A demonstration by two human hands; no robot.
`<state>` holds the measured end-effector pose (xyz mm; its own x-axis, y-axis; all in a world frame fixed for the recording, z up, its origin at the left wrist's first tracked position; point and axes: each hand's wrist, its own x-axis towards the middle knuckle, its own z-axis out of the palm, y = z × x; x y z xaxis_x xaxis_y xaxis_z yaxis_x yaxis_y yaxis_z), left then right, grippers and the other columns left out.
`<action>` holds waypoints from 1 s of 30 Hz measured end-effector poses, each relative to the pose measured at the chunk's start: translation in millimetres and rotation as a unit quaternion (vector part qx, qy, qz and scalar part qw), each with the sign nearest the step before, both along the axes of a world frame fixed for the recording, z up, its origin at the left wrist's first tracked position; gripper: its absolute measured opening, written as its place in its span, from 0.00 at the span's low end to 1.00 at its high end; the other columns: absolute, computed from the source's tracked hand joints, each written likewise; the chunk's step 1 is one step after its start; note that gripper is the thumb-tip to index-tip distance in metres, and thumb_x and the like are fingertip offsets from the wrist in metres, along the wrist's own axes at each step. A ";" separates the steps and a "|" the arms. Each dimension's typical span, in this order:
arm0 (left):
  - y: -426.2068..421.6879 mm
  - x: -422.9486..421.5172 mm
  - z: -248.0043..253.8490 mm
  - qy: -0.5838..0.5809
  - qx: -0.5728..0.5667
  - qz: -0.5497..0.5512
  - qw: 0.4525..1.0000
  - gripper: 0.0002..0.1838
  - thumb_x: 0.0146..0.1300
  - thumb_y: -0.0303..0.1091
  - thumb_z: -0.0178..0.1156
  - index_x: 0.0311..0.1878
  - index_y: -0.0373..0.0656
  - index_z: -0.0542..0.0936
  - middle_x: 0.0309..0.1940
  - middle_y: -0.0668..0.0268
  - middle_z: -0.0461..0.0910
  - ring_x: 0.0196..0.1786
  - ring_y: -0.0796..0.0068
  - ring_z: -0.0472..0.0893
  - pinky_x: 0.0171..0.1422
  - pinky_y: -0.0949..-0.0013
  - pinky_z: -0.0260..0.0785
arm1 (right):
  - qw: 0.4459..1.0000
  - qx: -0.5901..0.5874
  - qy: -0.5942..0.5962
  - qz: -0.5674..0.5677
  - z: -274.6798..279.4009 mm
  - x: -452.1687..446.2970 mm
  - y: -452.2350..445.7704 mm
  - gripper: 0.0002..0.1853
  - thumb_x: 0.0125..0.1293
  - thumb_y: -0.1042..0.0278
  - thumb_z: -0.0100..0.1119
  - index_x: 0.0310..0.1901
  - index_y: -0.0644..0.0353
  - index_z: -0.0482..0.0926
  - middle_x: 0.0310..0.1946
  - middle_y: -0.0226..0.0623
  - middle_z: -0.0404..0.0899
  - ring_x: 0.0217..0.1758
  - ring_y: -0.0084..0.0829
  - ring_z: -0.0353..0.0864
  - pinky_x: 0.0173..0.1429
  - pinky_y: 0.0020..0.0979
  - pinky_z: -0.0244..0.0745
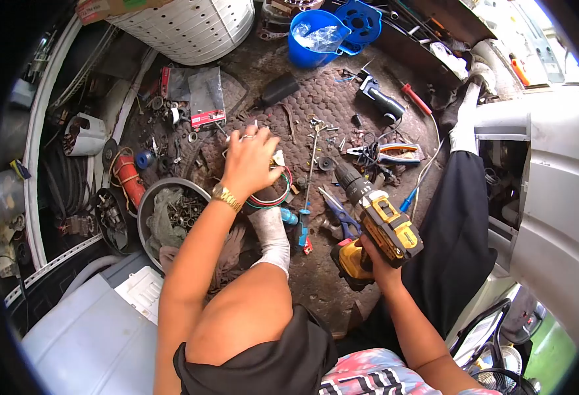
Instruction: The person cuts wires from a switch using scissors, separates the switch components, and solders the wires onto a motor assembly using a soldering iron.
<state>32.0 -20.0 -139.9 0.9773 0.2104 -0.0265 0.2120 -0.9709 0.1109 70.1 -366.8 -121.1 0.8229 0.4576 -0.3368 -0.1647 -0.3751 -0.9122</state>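
Observation:
My right hand [376,260] is wrapped round the grip of a yellow and black cordless drill [388,227], whose chuck points up and to the left. My left hand [250,158], with a gold watch on the wrist, reaches over the floor with bent fingers. Its fingers press on or hold something small that is mostly hidden beneath them. Red, green and white wires [281,191] curve out from under this hand, beside my socked foot [269,234]. Scissors [342,214] with dark blue handles lie left of the drill, and pliers [394,153] lie above it.
A metal bowl of screws [146,227] stands left of my left forearm. Further off are a blue bucket [308,58], a white perforated basket [190,33], a red soldering iron [416,99] and a plastic packet [207,99]. Small parts lie scattered about the brown floor.

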 end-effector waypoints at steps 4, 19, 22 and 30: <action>5.2 12.9 -5.0 0.084 0.017 -0.061 0.994 0.14 0.56 0.40 0.67 0.44 0.48 0.82 0.45 0.67 0.79 0.59 0.64 0.75 0.69 0.50 0.56 | 0.998 -0.008 -0.052 0.025 3.5 0.5 -2.1 0.11 0.68 0.74 0.65 0.50 0.65 0.78 0.38 0.34 0.82 0.40 0.27 0.83 0.46 0.30 0.78; -16.1 29.1 -66.2 0.193 -0.163 -0.016 0.967 0.04 0.59 0.38 0.68 0.35 0.51 0.87 0.33 0.63 0.87 0.42 0.61 0.85 0.57 0.50 0.59 | 1.000 -0.004 0.011 -0.024 -12.3 1.5 -9.7 0.13 0.68 0.74 0.66 0.51 0.65 0.78 0.41 0.34 0.82 0.39 0.27 0.83 0.47 0.30 0.79; -10.0 38.3 -63.1 0.248 -0.147 -0.025 0.957 0.02 0.55 0.39 0.69 0.32 0.57 0.88 0.32 0.64 0.87 0.42 0.63 0.86 0.57 0.52 0.60 | 1.000 0.014 0.000 -0.020 -17.0 -1.6 -5.4 0.13 0.66 0.77 0.66 0.52 0.65 0.79 0.41 0.34 0.83 0.39 0.27 0.84 0.46 0.30 0.80; 14.7 45.7 -44.6 0.256 -0.237 -0.086 0.933 0.10 0.58 0.39 0.68 0.44 0.57 0.88 0.39 0.69 0.88 0.52 0.66 0.82 0.63 0.43 0.53 | 0.998 -0.018 -0.044 0.040 -18.9 -7.0 1.1 0.17 0.62 0.77 0.70 0.52 0.64 0.78 0.44 0.34 0.82 0.43 0.27 0.83 0.48 0.29 0.79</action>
